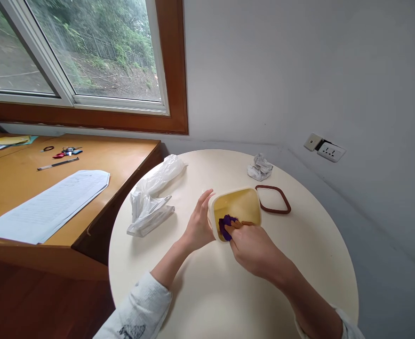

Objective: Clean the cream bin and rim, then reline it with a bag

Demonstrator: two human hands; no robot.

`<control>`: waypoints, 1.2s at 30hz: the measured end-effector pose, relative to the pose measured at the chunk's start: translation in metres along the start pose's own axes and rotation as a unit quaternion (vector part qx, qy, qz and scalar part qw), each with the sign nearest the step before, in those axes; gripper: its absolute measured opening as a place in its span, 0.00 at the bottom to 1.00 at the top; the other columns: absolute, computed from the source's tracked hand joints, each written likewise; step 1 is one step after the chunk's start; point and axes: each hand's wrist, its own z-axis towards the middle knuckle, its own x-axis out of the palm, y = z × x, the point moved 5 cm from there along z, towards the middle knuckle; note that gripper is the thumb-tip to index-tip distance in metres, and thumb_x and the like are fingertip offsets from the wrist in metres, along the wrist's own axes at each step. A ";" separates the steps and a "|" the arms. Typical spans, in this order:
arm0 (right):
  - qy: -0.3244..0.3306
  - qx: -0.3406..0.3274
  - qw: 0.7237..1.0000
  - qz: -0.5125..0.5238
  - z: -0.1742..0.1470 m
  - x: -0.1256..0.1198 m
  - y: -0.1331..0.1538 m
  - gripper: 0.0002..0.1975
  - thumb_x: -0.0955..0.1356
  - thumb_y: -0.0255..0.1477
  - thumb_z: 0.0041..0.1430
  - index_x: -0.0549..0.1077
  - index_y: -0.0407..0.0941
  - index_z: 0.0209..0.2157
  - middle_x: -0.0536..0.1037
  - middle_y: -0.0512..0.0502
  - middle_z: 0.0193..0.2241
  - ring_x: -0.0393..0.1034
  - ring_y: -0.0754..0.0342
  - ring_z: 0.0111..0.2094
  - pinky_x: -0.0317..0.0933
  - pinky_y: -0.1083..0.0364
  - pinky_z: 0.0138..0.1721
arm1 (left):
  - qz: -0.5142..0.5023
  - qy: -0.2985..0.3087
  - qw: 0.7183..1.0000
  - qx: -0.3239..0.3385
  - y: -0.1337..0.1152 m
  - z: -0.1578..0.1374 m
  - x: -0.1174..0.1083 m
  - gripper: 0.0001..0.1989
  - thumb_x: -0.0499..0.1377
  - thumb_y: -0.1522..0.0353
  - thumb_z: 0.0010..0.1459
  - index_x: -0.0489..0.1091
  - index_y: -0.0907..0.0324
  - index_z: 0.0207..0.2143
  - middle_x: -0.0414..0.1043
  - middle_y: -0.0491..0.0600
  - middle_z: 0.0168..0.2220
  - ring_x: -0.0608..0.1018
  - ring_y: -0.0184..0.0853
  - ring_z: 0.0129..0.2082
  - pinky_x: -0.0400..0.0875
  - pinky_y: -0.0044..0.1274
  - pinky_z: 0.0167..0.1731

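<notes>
A yellowish plastic food container (pixel 241 200) is tilted above the round table, its opening facing me. My left hand (pixel 199 225) grips its left side, with the thumb and fingers around the wall. Inside the container my right hand (pixel 251 247) presses a crumpled purple cloth (pixel 224 226) against the lower left of the inner wall. Part of the cloth is hidden under my right fingers. Just right of the container, a lid with a dark red rim (pixel 288 207) lies flat on the table.
On the round table (pixel 207 292) sit a white plastic bag (pixel 151 209) at the left and a crumpled clear bag (pixel 260 167) at the back. A wooden desk (pixel 123 155) at left bears papers (pixel 62 202), a pen (pixel 57 164) and keys (pixel 69 151). A wall socket (pixel 331 151) is at right.
</notes>
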 end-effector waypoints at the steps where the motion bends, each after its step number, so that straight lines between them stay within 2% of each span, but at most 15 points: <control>1: 0.004 -0.001 1.000 -0.008 0.000 -0.001 0.001 0.12 0.57 0.20 0.54 0.71 0.42 0.28 0.76 0.45 0.27 0.67 0.55 0.25 0.48 0.57 0.24 | -0.005 -0.003 1.000 0.000 0.001 0.000 0.000 0.55 0.69 0.63 0.37 0.37 0.51 0.61 0.42 0.60 0.61 0.52 0.50 0.61 0.59 0.42 0.54; 4: 0.021 -0.003 1.000 -0.002 0.005 0.000 -0.001 0.12 0.58 0.22 0.54 0.70 0.42 0.25 0.75 0.47 0.24 0.66 0.55 0.24 0.46 0.57 0.22 | -0.007 0.002 1.000 -0.001 0.002 -0.001 0.000 0.55 0.69 0.62 0.37 0.36 0.51 0.61 0.41 0.60 0.61 0.51 0.51 0.62 0.60 0.42 0.54; 7: 0.045 0.023 0.998 0.035 0.023 0.010 -0.010 0.12 0.58 0.24 0.55 0.72 0.43 0.29 0.76 0.46 0.27 0.68 0.55 0.26 0.49 0.58 0.21 | 0.014 0.024 1.000 0.000 0.000 -0.001 0.002 0.54 0.68 0.63 0.39 0.36 0.50 0.61 0.41 0.60 0.61 0.51 0.51 0.62 0.61 0.41 0.53; 9: 0.056 0.045 0.997 0.024 0.039 0.020 -0.018 0.11 0.59 0.25 0.56 0.73 0.42 0.32 0.77 0.44 0.29 0.69 0.53 0.27 0.53 0.57 0.23 | 0.028 0.034 0.999 0.010 -0.003 -0.001 0.003 0.53 0.68 0.63 0.39 0.38 0.50 0.61 0.42 0.60 0.61 0.52 0.51 0.61 0.61 0.41 0.53; 16: 0.005 0.028 1.000 -0.006 0.080 0.038 -0.026 0.12 0.60 0.26 0.57 0.73 0.41 0.37 0.77 0.39 0.37 0.71 0.48 0.38 0.60 0.53 0.37 | 0.037 0.029 0.999 0.013 -0.003 0.000 0.001 0.53 0.67 0.63 0.40 0.37 0.51 0.61 0.43 0.61 0.61 0.54 0.52 0.60 0.62 0.42 0.51; 20: 0.003 0.024 1.000 -0.010 0.083 0.037 -0.027 0.11 0.61 0.25 0.55 0.74 0.40 0.35 0.77 0.38 0.35 0.71 0.47 0.38 0.60 0.53 0.36 | 0.057 0.022 0.998 0.017 -0.005 0.001 0.000 0.51 0.67 0.63 0.41 0.38 0.52 0.61 0.44 0.62 0.60 0.57 0.51 0.59 0.62 0.42 0.52; 24: 0.010 0.034 0.999 -0.003 0.075 0.031 -0.032 0.12 0.58 0.24 0.57 0.73 0.41 0.32 0.77 0.40 0.33 0.71 0.50 0.32 0.59 0.55 0.30 | 0.075 0.007 0.997 0.004 -0.007 0.002 -0.001 0.50 0.66 0.63 0.42 0.38 0.53 0.61 0.46 0.62 0.60 0.57 0.50 0.59 0.62 0.42 0.51; 28: 0.016 0.024 1.000 0.002 0.047 0.020 -0.035 0.12 0.58 0.22 0.57 0.72 0.41 0.32 0.77 0.41 0.31 0.71 0.51 0.30 0.58 0.56 0.28 | 0.076 0.012 0.997 -0.001 -0.006 0.004 -0.002 0.52 0.67 0.62 0.41 0.37 0.53 0.61 0.46 0.61 0.60 0.57 0.51 0.60 0.62 0.42 0.52; 33: -0.029 -0.069 0.997 0.017 0.005 0.005 -0.030 0.16 0.56 0.20 0.57 0.70 0.42 0.42 0.76 0.42 0.38 0.70 0.51 0.40 0.61 0.54 0.40 | 0.055 0.028 0.998 0.003 -0.004 0.006 -0.006 0.54 0.68 0.62 0.39 0.36 0.51 0.61 0.45 0.61 0.60 0.54 0.51 0.61 0.60 0.43 0.53; 36: -0.076 -0.111 0.990 0.048 -0.011 0.001 -0.030 0.20 0.55 0.20 0.59 0.66 0.43 0.51 0.74 0.42 0.44 0.66 0.52 0.47 0.57 0.52 0.50 | 0.024 0.032 0.999 -0.015 0.000 0.006 -0.008 0.55 0.68 0.63 0.38 0.35 0.50 0.61 0.42 0.61 0.61 0.53 0.50 0.61 0.61 0.42 0.53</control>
